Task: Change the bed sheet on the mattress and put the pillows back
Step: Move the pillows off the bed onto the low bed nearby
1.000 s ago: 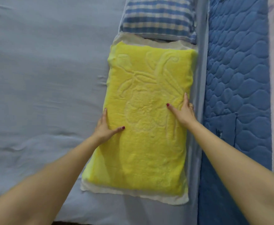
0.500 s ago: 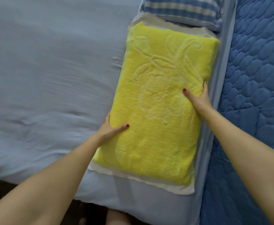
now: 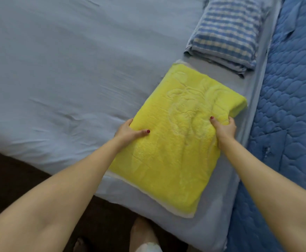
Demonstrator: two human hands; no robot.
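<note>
A: Which step is this?

B: Putting the pillows back, I'd say. The sheet [image 3: 66, 73] lies over the mattress, mostly flat with a few creases, so that part looks done.

A: Where is the pillow?

B: The yellow pillow [image 3: 174, 148] lies on the bed near its right edge, set at an angle. The striped pillow [image 3: 226, 35] lies beyond it at the same edge, a strip of sheet showing between them. A blue quilt [image 3: 290, 99] runs alongside on the right.

A: And the hands?

B: The left hand [image 3: 128, 132] is clamped on the pillow's left edge, thumb on top, fingers tucked under. The right hand [image 3: 224, 129] has the right edge bunched in its grip, and the cover wrinkles there. Both grips are closed on the pillow.

A: What does the next move call for?

B: Probably swinging the far end round so the pillow sits square with the striped one, then letting go and smoothing the rucked cover. Dragging it could crease the sheet underneath, so a slight lift would serve better.
</note>
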